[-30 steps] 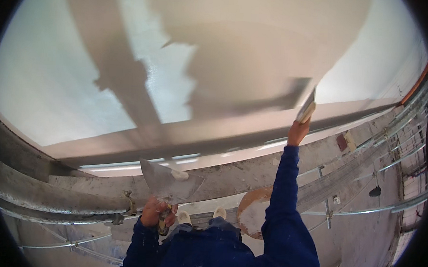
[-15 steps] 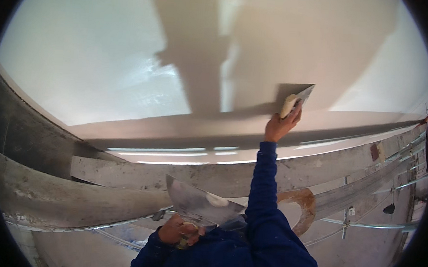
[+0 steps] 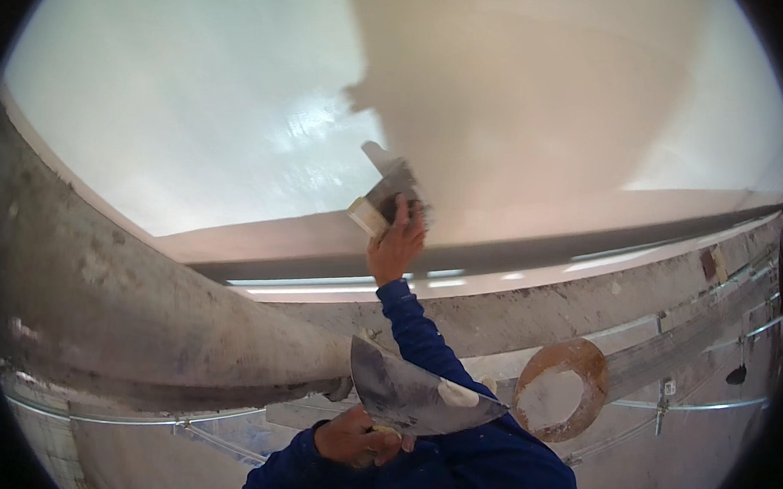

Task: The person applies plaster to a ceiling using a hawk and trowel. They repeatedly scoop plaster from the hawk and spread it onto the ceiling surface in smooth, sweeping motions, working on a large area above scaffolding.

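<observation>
My right hand [image 3: 398, 245] reaches up to a smooth, pale plastered wall [image 3: 549, 111], its fingers closed on a finishing trowel [image 3: 396, 187]. The trowel has a pale handle, and its flat metal blade is blurred by motion at the wall. Low in front of my body, my left hand [image 3: 359, 439] is wrapped round the handle of a wide metal trowel [image 3: 401, 391]. Its broad blade is smeared and tilted, and a lump of white plaster [image 3: 457, 394] sits near its right end. That blade hides part of my right sleeve.
Long, stained scaffold planks [image 3: 166, 312] run below the wall. A round brown-rimmed thing [image 3: 592, 388] with a pale middle lies to the right of my body. Metal scaffold tubes [image 3: 711, 406] cross lower down, and a small dark object [image 3: 736, 375] hangs at the far right.
My right hand has swept left along the wall with the finishing trowel, which has turned. The left hand and its wide trowel have shifted slightly right and down. The whole view has shifted somewhat.
</observation>
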Demonstrator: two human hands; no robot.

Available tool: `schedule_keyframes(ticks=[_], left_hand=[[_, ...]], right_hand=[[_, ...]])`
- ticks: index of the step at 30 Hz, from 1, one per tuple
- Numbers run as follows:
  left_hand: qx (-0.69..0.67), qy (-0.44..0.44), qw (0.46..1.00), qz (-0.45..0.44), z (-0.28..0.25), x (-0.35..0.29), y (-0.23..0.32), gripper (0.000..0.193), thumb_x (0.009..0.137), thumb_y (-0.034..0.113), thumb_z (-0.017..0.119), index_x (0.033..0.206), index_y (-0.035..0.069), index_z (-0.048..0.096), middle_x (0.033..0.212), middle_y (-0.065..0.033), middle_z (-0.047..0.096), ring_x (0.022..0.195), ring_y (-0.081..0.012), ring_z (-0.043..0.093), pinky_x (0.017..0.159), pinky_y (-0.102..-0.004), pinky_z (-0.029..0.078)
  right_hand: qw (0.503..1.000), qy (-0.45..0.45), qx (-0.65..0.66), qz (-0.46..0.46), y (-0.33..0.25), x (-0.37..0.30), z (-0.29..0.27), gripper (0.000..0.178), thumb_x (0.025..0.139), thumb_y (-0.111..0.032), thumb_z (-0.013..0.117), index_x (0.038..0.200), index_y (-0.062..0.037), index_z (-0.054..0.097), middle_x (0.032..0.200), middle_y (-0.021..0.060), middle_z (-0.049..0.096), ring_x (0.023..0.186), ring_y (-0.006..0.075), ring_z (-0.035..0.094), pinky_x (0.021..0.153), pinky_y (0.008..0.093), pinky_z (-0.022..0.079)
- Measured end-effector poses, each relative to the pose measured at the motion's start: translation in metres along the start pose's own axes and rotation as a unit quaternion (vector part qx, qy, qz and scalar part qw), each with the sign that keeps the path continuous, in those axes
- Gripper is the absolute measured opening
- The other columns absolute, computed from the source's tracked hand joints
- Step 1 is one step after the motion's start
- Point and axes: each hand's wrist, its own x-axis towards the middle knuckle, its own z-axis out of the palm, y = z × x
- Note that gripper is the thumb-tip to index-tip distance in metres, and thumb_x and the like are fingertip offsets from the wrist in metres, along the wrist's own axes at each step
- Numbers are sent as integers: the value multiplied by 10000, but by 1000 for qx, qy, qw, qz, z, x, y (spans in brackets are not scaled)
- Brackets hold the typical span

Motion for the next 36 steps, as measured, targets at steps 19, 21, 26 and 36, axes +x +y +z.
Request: schedule_keyframes(ticks=[19, 21, 26, 36], left_hand=[[71, -50, 996, 26, 0, 100, -30, 386, 889, 363, 443, 775, 6, 538, 506, -39, 493, 478, -114, 487, 471, -234, 387], [71, -55, 995, 38, 10, 117, -27, 365, 885, 346, 456, 781, 4, 536, 498, -39, 487, 472, -115, 484, 470, -234, 388], [25, -36, 998, 47, 31, 145, -21, 333, 832, 317, 540, 814, -16, 528, 545, -53, 488, 444, -124, 464, 432, -244, 386], [-33, 124, 986, 107, 33, 142, -13, 357, 812, 306, 573, 834, -46, 521, 677, -92, 527, 455, -139, 466, 422, -264, 404]], right_hand=[[712, -36, 676, 185, 74, 11, -361, 442, 658, -50, 534, 1100, -36, 521, 1064, 121, 559, 1006, 280, 524, 884, 432, 409], [655, -8, 707, 266, 60, 18, -376, 412, 687, -70, 545, 1098, -40, 525, 1076, 119, 553, 1018, 288, 523, 884, 439, 414], [905, -293, 189, 244, 83, 28, -398, 321, 684, -38, 599, 1005, -30, 591, 964, 36, 590, 923, 159, 548, 771, 261, 440], [980, 49, -11, 195, 249, 184, -373, 375, 677, -1, 524, 1041, 86, 502, 797, 167, 610, 733, 248, 603, 648, 348, 460]])
